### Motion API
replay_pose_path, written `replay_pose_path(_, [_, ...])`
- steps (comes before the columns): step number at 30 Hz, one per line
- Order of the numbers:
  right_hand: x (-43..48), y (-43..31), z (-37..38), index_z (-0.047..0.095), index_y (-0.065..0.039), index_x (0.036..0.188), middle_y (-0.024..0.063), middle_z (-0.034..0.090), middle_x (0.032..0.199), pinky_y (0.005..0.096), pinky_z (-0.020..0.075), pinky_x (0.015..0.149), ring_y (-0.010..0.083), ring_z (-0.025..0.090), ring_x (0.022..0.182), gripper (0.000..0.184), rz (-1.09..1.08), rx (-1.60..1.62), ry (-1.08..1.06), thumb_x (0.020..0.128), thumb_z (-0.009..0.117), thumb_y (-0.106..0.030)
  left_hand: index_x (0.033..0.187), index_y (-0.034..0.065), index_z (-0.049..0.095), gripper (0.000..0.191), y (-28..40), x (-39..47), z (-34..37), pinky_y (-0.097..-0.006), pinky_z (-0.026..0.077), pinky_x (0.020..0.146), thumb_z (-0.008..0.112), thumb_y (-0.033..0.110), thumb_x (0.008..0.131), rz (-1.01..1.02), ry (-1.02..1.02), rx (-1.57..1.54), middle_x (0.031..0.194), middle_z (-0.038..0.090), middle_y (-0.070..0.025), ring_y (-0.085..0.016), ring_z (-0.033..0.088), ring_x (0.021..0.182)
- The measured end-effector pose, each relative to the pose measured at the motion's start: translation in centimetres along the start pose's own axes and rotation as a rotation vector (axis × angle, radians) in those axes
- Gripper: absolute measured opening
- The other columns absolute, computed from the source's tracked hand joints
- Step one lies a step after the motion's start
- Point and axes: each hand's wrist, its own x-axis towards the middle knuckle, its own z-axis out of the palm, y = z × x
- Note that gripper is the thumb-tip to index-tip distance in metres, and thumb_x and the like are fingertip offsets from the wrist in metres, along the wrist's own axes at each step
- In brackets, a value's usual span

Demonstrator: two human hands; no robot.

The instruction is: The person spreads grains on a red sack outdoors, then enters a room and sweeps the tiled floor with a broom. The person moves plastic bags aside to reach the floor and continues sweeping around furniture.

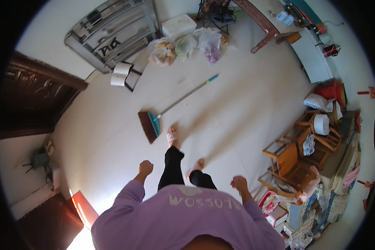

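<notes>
A broom (152,125) with dark brown bristles and a teal head lies on the pale floor in front of my feet. Its grey handle runs up and right to a teal and yellow end. My left hand (146,167) hangs at my left side, fingers curled, holding nothing that I can see. On the other side, my right hand (239,183) is raised beside my hip with its fingers bent in and nothing visible in it. Neither hand touches the broom. A foot in a pink slipper (172,133) stands just right of the bristles.
Plastic bags of produce (161,51) sit by the far wall beside a white box (178,26). A folded metal frame (112,34) leans there, near a small stool (121,74). Wooden chairs (286,159) are piled at right. A red-legged table (262,18) stands at upper right, a carved dark door (34,93) at left.
</notes>
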Motion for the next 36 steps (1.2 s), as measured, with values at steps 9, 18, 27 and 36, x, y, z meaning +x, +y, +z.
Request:
replay_pose_path(9, [4.8,-6.6,2.4,0.062,0.004,0.099,0.0122,0.068,0.085,0.0291,0.0542,0.064,0.0188,0.067,0.073,0.023,0.161,0.005,0.084,0.093,0.057,-0.018,0.096,0.0089,0.064,0.027,8.3,33.0,-5.2,-0.0510,0.054,0.078,0.043,0.026,0.093,-0.120,0.142,-0.385,0.099,0.067,-0.0203,-0.040,0.066,0.092])
replay_pose_path(18, [14.3,-8.3,1.5,0.056,0.009,0.114,0.0177,0.068,0.094,0.0309,0.0577,0.072,0.0245,0.070,0.083,0.027,0.350,-0.171,0.074,0.095,0.055,-0.011,0.101,0.0083,0.057,0.017,7.6,54.7,7.9,-0.0432,0.042,0.090,0.054,0.008,0.084,-0.208,0.386,0.007,0.103,0.061,-0.0093,-0.028,0.058,0.103])
replay_pose_path(27, [20.0,-14.4,-3.7,0.059,0.003,0.102,0.0079,0.060,0.081,0.0302,0.0510,0.071,0.0188,0.061,0.073,0.016,-0.026,-0.745,0.365,0.094,0.054,-0.010,0.106,0.0135,0.054,0.022,9.2,49.6,8.2,-0.0404,0.050,0.073,0.056,0.009,0.084,-0.113,0.289,0.231,0.104,0.052,-0.0087,-0.025,0.059,0.095])
replay_pose_path(36, [22.3,-35.6,-2.6,0.048,-0.007,0.134,0.0242,0.034,0.147,0.0640,0.0233,0.108,0.0426,0.035,0.135,0.074,-0.882,-1.334,0.045,0.073,0.077,-0.039,0.092,0.0114,0.064,0.014,16.8,30.2,-5.0,-0.0441,0.045,0.078,0.057,0.012,0.080,0.352,0.235,0.020,0.099,0.059,-0.0114,-0.027,0.058,0.095])
